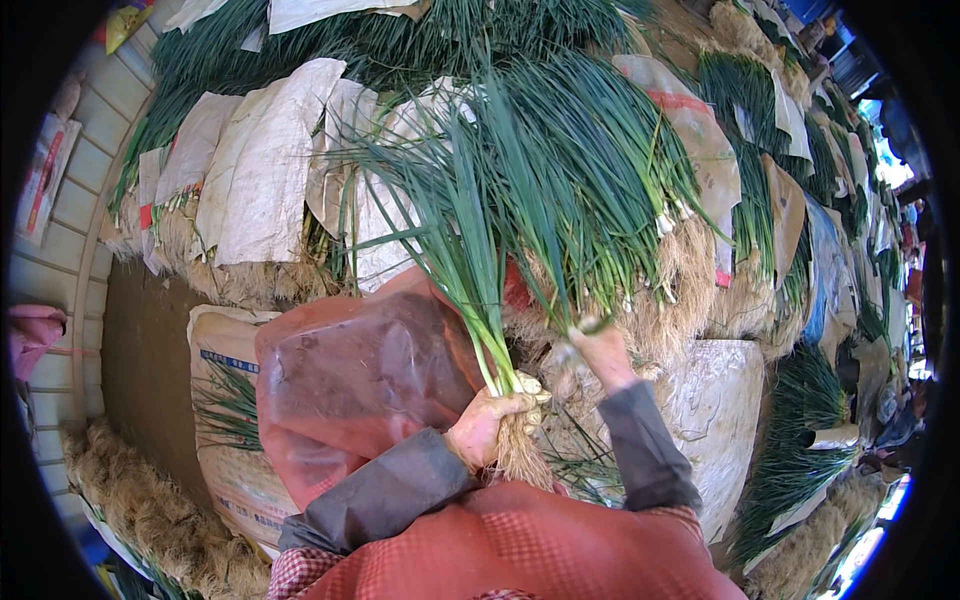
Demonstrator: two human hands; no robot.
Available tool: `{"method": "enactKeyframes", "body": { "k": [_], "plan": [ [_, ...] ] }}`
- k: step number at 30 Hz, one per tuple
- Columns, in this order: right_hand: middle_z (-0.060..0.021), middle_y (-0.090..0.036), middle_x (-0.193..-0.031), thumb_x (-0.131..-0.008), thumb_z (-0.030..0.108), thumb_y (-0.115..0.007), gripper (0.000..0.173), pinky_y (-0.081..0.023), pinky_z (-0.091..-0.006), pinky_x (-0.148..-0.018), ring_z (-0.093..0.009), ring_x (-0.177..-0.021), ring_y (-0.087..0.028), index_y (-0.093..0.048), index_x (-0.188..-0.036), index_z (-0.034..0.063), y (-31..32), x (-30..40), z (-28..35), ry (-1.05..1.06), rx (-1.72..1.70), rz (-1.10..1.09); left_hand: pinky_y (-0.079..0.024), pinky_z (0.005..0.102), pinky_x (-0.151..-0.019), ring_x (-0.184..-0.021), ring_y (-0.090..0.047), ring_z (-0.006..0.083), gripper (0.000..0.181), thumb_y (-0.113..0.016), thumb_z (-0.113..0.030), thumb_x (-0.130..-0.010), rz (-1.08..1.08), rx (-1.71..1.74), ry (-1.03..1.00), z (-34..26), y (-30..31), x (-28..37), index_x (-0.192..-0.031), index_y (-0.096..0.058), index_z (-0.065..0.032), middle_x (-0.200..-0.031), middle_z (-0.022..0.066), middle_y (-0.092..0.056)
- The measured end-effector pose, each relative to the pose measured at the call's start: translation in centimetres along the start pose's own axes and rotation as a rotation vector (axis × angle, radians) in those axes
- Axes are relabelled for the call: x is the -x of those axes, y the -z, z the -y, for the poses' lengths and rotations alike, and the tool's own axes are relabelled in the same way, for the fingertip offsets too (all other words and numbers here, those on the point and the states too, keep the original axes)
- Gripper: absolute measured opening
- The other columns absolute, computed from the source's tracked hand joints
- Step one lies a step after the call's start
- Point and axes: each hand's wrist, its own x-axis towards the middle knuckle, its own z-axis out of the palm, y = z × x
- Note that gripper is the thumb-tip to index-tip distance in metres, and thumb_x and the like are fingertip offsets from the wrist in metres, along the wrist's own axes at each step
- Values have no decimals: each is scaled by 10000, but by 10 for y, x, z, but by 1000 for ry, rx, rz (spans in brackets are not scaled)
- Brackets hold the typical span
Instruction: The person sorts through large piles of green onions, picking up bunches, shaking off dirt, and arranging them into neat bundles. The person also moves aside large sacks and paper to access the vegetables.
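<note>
My left hand (487,424) grips a bunch of green onions (487,330) by the white stem ends, just above their pale stringy roots (523,459). The long leaves fan up and away from me. To its right, my right hand (602,352) is at the root end of the large heap of green onions (577,172). Its fingers are closed around the base of one or a few stems; motion blur hides exactly how many. The heap's roots (686,270) hang toward me on the right side.
White woven sacks (259,165) cover more onions at the left. A red plastic sheet (367,375) drapes over my lap side. A printed sack (247,487) lies on the floor to the left, a white sack (712,420) to the right. More onion rows (795,435) line the right side.
</note>
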Motion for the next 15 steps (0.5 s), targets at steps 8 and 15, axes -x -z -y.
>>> {"method": "enactKeyframes", "body": {
  "k": [8, 15],
  "plan": [
    [-100, -629, -752, -817, 141, -607, 132, -507, -269, -552, -152, -669, -611, -558, -824, 19, 88, 102, -96, 64, -32, 124, -422, 262, -554, -632, -494, 125, 143, -586, -87, -854, -7, -2, -16, -2, 3, 4, -987, -550, -50, -774, 44, -530],
    [-61, -621, -779, -830, 166, -615, 127, -467, -219, -559, -103, -672, -586, -556, -829, 53, 20, 88, -34, 95, -961, 128, -519, 349, -739, -841, -605, 213, 252, -600, -57, -843, -46, -49, 124, 15, 1, -6, -1084, -570, 11, -980, 115, -618]
  ]
}}
